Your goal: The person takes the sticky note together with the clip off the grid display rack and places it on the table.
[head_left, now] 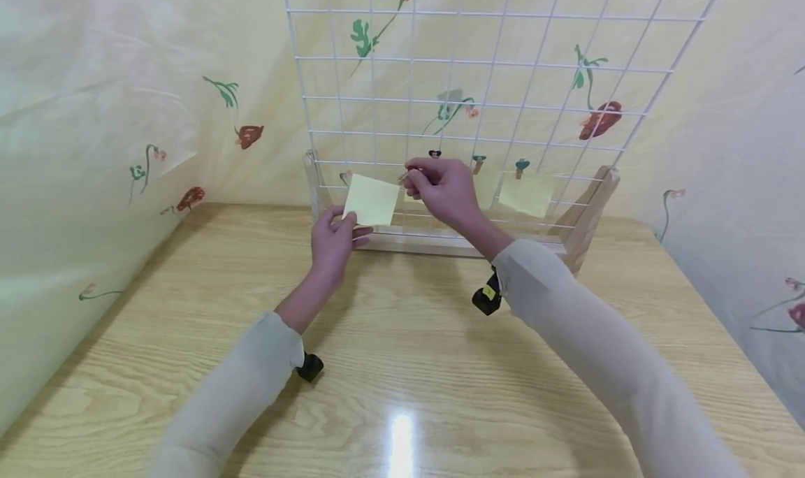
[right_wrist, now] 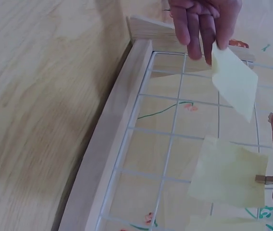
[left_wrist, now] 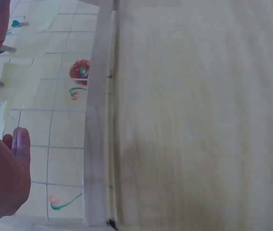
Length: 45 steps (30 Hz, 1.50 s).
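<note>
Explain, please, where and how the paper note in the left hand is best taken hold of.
The paper note is thin and flat, so its lower left corner is probably best, pinched from below and left, where the left hand grips; this leaves the corner by the right hand free.

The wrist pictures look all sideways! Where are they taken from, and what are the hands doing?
There's no robot here, just a person's two bare hands. The biggest picture comes from a camera on the person's head, looking down. The other two come from cameras worn on the wrists, so things look tipped.

On the wooden table stands a white wire grid in a wooden stand. More pale notes hang there from little clips.

The left hand holds a yellow note. The right hand pinches something small, probably another clip, mostly hidden by fingers.
</note>
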{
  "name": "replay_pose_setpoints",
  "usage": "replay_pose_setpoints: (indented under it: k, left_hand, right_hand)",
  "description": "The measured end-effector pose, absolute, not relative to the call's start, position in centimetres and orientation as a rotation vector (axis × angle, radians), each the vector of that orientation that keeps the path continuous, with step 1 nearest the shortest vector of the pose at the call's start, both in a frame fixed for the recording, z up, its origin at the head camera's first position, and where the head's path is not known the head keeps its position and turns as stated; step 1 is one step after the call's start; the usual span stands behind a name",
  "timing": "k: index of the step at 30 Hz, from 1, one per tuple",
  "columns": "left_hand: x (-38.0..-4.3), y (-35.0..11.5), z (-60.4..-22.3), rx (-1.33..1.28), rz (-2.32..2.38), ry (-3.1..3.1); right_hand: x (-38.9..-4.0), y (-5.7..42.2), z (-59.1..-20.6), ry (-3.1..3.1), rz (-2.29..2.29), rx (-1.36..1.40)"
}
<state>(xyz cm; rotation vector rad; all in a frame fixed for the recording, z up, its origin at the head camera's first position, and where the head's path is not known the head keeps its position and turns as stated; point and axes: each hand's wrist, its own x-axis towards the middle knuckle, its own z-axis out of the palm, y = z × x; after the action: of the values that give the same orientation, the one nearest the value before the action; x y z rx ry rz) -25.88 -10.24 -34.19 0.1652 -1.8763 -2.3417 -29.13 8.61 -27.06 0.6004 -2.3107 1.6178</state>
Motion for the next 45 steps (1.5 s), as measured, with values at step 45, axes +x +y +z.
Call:
replay_pose_setpoints:
  k: [45]
  left_hand:
    - [-20.9, -14.7, -37.3, 0.187, -2.032, -2.364]
  right_hand:
    - [-23.9, 22.2, -32.6, -3.043, 1.391, 0.748]
